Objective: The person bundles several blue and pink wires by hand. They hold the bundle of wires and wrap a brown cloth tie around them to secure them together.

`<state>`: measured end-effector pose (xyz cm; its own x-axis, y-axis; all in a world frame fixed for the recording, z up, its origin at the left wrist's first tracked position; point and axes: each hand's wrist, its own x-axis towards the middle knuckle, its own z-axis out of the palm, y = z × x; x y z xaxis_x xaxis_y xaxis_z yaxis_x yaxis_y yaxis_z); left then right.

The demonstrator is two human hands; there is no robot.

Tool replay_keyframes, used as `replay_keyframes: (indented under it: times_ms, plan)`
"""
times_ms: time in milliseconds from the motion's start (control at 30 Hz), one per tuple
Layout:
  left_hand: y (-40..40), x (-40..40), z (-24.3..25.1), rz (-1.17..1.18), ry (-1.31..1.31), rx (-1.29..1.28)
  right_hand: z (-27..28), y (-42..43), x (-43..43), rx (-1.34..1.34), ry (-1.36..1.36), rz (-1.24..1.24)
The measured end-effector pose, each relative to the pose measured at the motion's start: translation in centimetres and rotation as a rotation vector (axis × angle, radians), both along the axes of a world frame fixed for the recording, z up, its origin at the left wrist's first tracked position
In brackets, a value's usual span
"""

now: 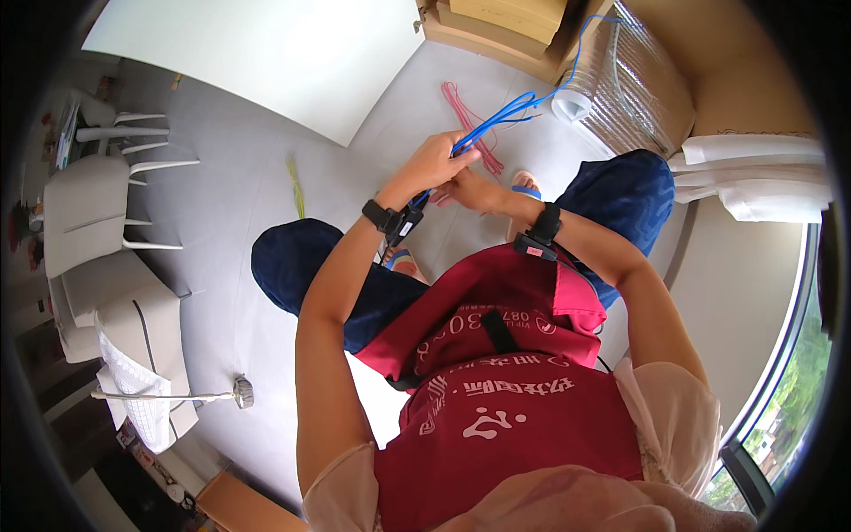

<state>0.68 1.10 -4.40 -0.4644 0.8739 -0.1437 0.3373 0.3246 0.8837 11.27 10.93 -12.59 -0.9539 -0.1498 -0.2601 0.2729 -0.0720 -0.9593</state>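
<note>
A bundle of blue insulated wire (495, 120) runs through my left hand (435, 159), whose fingers are closed around it. One strand of the wire trails up to the right, over a foil-faced roll (608, 86). Close below, my right hand (472, 189) touches the left one at the lower part of the bundle; its fingertips are partly hidden, so its hold is unclear. Blue wire also shows beneath the left wrist. On the floor beyond the hands lies a loose hank of red wire (455, 103). A yellow-green wire bundle (295, 186) lies on the floor to the left.
A white panel (266, 53) reaches over the floor at the top left. Cardboard boxes (492, 46) stand at the top right, white curtain fabric (758, 179) below them. Chairs (93, 206) line the left side, with a long-handled brush (243, 391) nearby.
</note>
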Motion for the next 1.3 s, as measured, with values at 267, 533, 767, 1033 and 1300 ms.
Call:
replay_keyframes:
  times_ms: [267,533,767,1033,1300]
  plan:
    - [-3.5,-5.1,0.4,0.049,-0.067,0.019,15.0,7.5,-1.7,0.489,0.219,0.181]
    - [-5.7,-6.7,4.5,-0.108,-0.253,-0.05,14.8,16.2,-3.2,1.289,0.927,-0.316]
    - [-7.4,-7.9,4.8,-0.062,-0.331,0.111,16.0,15.4,-3.4,1.193,0.766,-0.129]
    - [-3.4,-4.9,1.6,-0.051,-0.52,0.215,15.9,11.7,-4.2,0.838,0.747,-0.421]
    - [0.6,-1.7,2.3,0.197,-0.142,0.397,15.4,5.8,-6.3,0.05,0.54,-0.425]
